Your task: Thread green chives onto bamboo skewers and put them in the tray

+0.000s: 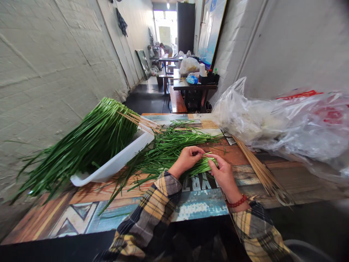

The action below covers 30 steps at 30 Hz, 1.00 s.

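Toward four o'clock, left hand (188, 159) and right hand (224, 173) pinch chives (201, 167), likely light, soft and slick, best held by the pale ends.

Left hand (188, 157) near middle of frame, fingers (195, 149) curled in. Right hand (223, 174) just beside it, finger and thumb (213, 167) pointing left. Arms (154, 209) come from bottom edge.

The edge crops the plastic bag (289, 123) at three o'clock; greens (100, 127) at nine partly hide the tray (120, 160); the person (167, 49) at twelve is too small for detail.
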Tool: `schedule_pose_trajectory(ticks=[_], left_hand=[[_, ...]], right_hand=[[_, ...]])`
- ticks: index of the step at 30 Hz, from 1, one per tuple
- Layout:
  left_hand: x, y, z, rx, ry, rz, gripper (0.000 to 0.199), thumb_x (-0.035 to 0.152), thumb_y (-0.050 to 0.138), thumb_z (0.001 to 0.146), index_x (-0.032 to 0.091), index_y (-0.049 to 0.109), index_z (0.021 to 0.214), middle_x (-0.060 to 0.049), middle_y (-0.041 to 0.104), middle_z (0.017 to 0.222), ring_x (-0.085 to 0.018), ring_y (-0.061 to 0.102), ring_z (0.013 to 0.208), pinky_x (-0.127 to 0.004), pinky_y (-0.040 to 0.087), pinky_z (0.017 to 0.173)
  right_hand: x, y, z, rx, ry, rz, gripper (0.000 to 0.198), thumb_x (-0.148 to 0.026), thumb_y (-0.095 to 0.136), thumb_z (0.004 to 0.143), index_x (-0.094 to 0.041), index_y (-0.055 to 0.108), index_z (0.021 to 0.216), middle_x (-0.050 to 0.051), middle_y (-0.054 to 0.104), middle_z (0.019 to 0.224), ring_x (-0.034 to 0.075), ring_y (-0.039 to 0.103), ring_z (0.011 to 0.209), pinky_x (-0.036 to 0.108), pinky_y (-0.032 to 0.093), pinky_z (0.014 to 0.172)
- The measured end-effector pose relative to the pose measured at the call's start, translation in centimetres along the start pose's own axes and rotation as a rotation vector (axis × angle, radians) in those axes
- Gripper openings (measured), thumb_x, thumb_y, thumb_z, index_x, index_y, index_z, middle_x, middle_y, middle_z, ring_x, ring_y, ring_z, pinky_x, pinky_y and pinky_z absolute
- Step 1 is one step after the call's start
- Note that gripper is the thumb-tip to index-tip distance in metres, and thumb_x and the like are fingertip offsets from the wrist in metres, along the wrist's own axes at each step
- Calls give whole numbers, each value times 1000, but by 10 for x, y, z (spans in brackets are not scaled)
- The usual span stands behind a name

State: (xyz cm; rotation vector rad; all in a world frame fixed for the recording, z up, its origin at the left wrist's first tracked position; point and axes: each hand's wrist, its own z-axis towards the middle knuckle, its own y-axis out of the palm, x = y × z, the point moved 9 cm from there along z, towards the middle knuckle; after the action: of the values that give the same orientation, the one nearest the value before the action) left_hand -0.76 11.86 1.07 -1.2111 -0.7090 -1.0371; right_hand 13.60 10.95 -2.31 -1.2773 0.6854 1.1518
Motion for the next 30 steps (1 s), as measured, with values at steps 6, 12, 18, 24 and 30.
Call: schedule_pose_trajectory(ticks=[6,12,18,24,30], left_hand=[[1,0,0,-7,16,9,17,13,57,76,10,72,82,-6,71,79,-13,60,70,-21,45,65],[2,1,0,-12,39,-12,15,13,57,76,11,71,80,-5,69,77,-11,59,69,-20,44,65],[-1,3,0,-34,0,-37,16,16,57,77,9,71,80,-6,70,77,-12,59,68,-21,44,64],[-3,4,0,-44,-22,-58,16,18,57,77,10,71,78,-4,70,74,-12,59,68,-21,45,65],[-2,3,0,-53,-26,-28,16,17,57,77,9,71,77,-4,70,74,-12,59,67,-21,44,64]], right_hand=[[3,1,0,-5,-2,10,35,-40,51,86,-18,65,108,-2,58,59,11,49,45,23,39,48],[4,2,1,-4,-11,9,34,-40,52,86,-18,65,107,-1,60,63,11,50,46,23,39,48],[4,1,1,-3,-10,8,34,-40,51,86,-18,65,107,-1,61,65,11,50,46,23,40,49],[1,0,1,1,-10,-14,34,-41,51,86,-18,65,106,-3,56,57,12,49,45,23,38,47],[1,1,0,-14,-26,-17,33,-41,51,86,-19,65,106,-4,54,55,12,50,46,23,38,48]])
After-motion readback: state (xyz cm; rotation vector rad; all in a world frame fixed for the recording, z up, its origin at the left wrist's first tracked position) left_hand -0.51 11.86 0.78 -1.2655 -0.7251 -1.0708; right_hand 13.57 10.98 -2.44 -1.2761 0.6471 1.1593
